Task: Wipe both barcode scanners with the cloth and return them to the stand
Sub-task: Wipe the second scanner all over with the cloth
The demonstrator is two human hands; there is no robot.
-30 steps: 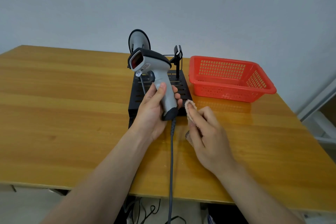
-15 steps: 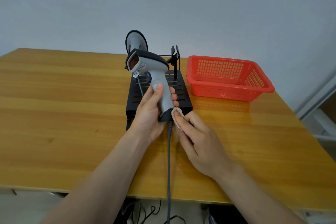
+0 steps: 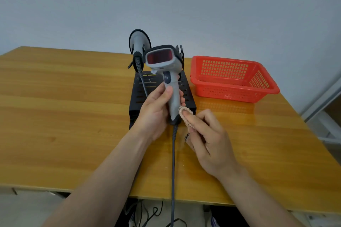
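Scanner in hand: grey scanner (image 3: pixel 170 79) stands upright above the black stand (image 3: pixel 136 97), red window facing the camera, cord (image 3: pixel 173 162) hanging straight down off the desk (image 3: pixel 64 116) edge
Left grip: left hand (image 3: pixel 156 110) clamped round the handle, thumb on the front below the trigger
Right grip: right hand (image 3: pixel 208 140) pinched shut on the cloth (image 3: pixel 185 116), which touches the handle's lower right side, just above the cord end
Key relation: handle's long axis runs up from the cloth, so the wipe probably has to travel upward toward the head
Second scanner: other scanner (image 3: pixel 138 46) sits behind, on the stand
Basket: red basket (image 3: pixel 234 90) right of the stand
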